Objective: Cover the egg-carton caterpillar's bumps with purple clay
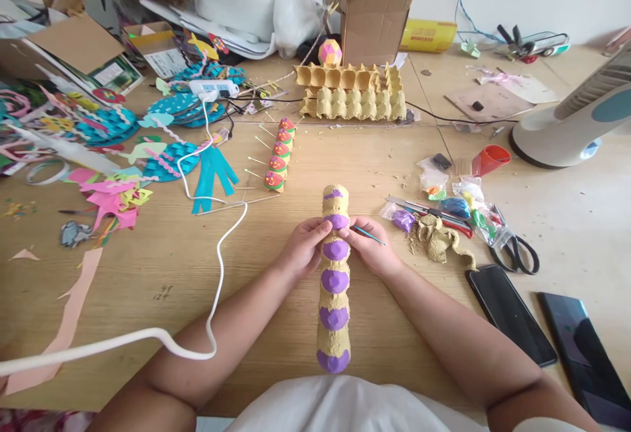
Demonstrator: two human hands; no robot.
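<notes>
A long strip of egg carton point(335, 299) stretches toward my body, its row of bumps covered with purple patches that look like modelling clay point(335, 281). My left hand point(306, 244) is closed on the strip's left side, thumb on a purple patch near the far end. From the other side my right hand point(371, 248) grips the same strip with thumb and fingers. A thin blue stick-like tool point(369, 235) also juts out of my right hand, pointing right. Past the strip lies a finished-looking carton caterpillar point(280, 154) with red and green clay bumps and pins.
Egg cartons point(361, 103) sit at the back. To the right are clay packets point(404, 219), a utility knife point(409, 206), scissors point(517, 254), carton scraps point(438, 238) and two dark phones point(513, 317). A white cable point(219, 274) crosses the left side near paper crafts point(111, 198).
</notes>
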